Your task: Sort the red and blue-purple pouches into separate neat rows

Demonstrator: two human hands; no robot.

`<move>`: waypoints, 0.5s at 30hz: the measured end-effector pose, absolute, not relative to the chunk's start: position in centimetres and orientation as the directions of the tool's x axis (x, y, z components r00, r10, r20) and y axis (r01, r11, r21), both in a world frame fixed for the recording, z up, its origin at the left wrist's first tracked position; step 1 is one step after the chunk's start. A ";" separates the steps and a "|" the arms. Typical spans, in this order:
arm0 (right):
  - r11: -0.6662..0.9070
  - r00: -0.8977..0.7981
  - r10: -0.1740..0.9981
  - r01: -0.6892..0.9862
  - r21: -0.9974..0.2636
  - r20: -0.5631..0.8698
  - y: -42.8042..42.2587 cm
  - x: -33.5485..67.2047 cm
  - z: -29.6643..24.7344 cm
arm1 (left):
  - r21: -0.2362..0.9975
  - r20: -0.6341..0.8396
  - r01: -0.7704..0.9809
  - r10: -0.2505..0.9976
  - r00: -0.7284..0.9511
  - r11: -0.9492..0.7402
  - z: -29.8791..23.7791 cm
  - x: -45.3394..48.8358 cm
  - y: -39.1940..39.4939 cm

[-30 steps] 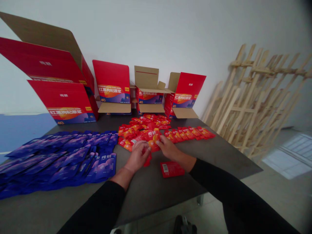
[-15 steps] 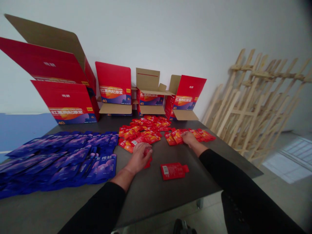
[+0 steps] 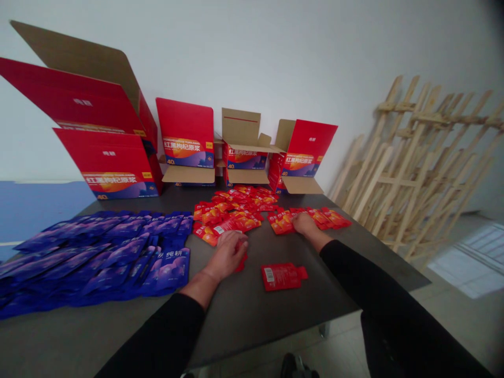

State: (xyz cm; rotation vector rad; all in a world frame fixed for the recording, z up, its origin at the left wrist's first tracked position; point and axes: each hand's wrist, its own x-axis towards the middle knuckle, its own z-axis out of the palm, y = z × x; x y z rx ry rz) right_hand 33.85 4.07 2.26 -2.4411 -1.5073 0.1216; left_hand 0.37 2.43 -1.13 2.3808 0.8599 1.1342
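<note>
Left hand (image 3: 227,255) sits curled, knuckles up, mid-table, with the corner of a red sachet (image 3: 240,264) showing beneath the fingers; whether it grips that sachet cannot be told from this view. Right hand (image 3: 306,224) lies palm down, fingers extended and only lightly bent, the forearm reaching forward in a black sleeve (image 3: 354,273). Its fingertips touch a row of red sachets (image 3: 331,218), with no grip evident. That row lies just right of a heap of red sachets (image 3: 232,210). A loose red sachet (image 3: 280,276) lies apart, nearer the person, barcode up. Blue sachets (image 3: 102,257) occupy the left of the dark table (image 3: 244,320) in overlapping ranks, apparently kept separate so the colours do not mix. Open red cartons (image 3: 185,134) stand along the wall behind, flaps raised and printed faces forward, within reach of both groups
</note>
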 end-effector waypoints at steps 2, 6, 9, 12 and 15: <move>-0.435 0.463 0.885 0.863 -0.257 0.056 3.9 33.9 2.2 | 0.556 0.566 0.357 0.656 0.499 -0.751 -1.1 0.4 2.4; -0.430 0.458 0.886 0.870 -0.240 0.074 3.3 34.0 2.3 | 0.559 0.561 0.344 0.650 0.513 -0.754 -1.0 0.3 2.3; -0.421 0.452 0.884 0.880 -0.218 0.117 2.7 33.8 2.8 | 0.556 0.561 0.340 0.644 0.520 -0.758 -1.0 0.3 2.3; -0.297 0.331 0.935 0.927 -0.228 0.129 1.5 33.1 3.4 | 0.543 0.566 0.333 0.629 0.533 -0.771 -1.1 0.3 2.4; -0.013 0.024 0.999 0.951 -0.309 0.030 -0.8 31.3 4.0 | 0.537 0.562 0.334 0.624 0.543 -0.775 -1.1 0.3 2.5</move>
